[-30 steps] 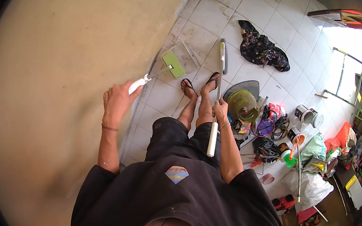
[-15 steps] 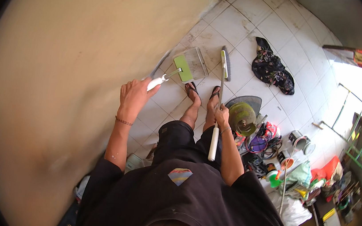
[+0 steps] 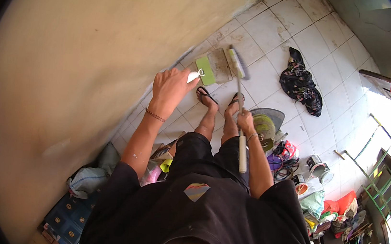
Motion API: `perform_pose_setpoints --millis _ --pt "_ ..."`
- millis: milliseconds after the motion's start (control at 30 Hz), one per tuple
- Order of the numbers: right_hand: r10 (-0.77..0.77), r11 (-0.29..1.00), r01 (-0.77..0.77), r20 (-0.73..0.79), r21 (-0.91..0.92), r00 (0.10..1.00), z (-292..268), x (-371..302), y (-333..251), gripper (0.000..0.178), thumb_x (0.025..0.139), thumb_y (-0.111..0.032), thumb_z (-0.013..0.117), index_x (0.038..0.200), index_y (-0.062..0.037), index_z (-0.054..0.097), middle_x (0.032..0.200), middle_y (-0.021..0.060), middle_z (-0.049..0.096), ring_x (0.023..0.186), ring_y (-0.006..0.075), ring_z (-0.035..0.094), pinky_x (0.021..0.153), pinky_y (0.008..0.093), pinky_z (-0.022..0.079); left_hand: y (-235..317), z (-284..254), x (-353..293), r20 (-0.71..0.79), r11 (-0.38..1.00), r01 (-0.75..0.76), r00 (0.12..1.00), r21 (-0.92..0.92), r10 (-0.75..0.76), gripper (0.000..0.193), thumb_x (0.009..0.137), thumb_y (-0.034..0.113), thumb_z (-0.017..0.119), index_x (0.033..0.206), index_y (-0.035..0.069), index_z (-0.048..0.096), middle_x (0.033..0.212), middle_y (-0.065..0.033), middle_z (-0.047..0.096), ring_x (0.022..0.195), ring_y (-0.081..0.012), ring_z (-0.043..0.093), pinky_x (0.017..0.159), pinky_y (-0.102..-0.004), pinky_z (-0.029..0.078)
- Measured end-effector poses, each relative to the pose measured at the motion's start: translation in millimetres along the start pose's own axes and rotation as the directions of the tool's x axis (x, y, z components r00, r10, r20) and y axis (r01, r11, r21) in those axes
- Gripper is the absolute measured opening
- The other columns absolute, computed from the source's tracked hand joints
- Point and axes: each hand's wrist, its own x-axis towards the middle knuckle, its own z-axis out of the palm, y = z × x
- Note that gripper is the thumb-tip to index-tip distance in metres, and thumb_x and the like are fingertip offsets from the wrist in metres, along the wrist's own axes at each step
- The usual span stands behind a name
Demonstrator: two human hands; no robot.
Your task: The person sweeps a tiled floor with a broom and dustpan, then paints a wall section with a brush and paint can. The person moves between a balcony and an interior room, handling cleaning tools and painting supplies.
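1. My left hand (image 3: 171,88) is gripping the white, rounded plastic handle (image 3: 193,77) of the green-and-clear plastic dustpan (image 3: 205,71), which is lying ahead of my feet, near the beige wall (image 3: 97,53).
2. My right hand (image 3: 247,123) is wrapping around the slim pole of the white-and-grey bristled broom (image 3: 237,63); its blurred head is hovering or resting just beside the pan's edge; contact is unclear.
3. I am judging both tools light: pan stiff, possibly brittle; bristles flexible; smooth grips potentially slippery. Handle and pole are offering the best holds.
4. The wall is limiting leftward movement; the yellow-green round object (image 3: 264,128) is crowding my right hand. The black floral cloth (image 3: 301,83) is lying farther right.
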Motion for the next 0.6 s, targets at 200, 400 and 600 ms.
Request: perform_pose_setpoints --millis 200,400,600 --pt "0.102 0.938 -0.149 0.164 0.312 0.981 -13.0 -40.8 -18.3 0.049 0.099 -0.022 0.053 0.144 -0.0049 0.051 0.065 0.0038 0.052 0.044 0.0110 0.047 0.037 0.0288 0.040 14.6 9.1 7.8 -0.015 1.000 0.023 1.000 0.005 -0.023 0.040 0.093 0.049 0.061 0.091 0.010 0.070 0.077 -0.0162 0.069 0.075 -0.0363 0.068 0.065 -0.0484 0.049" --pt "-0.173 0.985 0.169 -0.171 -0.037 0.970 -59.8 -27.5 -52.4 0.045 0.097 -0.024 0.054 0.133 0.0025 0.056 0.073 0.0190 0.066 0.051 0.0236 0.062 0.050 0.0401 0.053 -1.5 21.2 5.6 0.010 0.998 0.055 0.998 -0.020 -0.055 0.040 0.093 0.049 0.062 0.095 0.011 0.072 0.078 -0.0155 0.069 0.079 -0.0348 0.068 0.068 -0.0469 0.050" --pt "-0.068 0.983 0.071 0.019 -0.169 0.997 -24.6 50.8 -41.8 0.045 0.091 -0.022 0.051 0.125 0.0073 0.057 0.093 0.0339 0.066 0.083 0.0448 0.068 0.077 0.0501 0.055 11.6 18.5 13.5 0.002 0.998 0.057 0.998 0.035 -0.057 0.039 0.093 0.048 0.062 0.097 0.011 0.072 0.083 -0.0160 0.069 0.082 -0.0354 0.068 0.071 -0.0468 0.049"
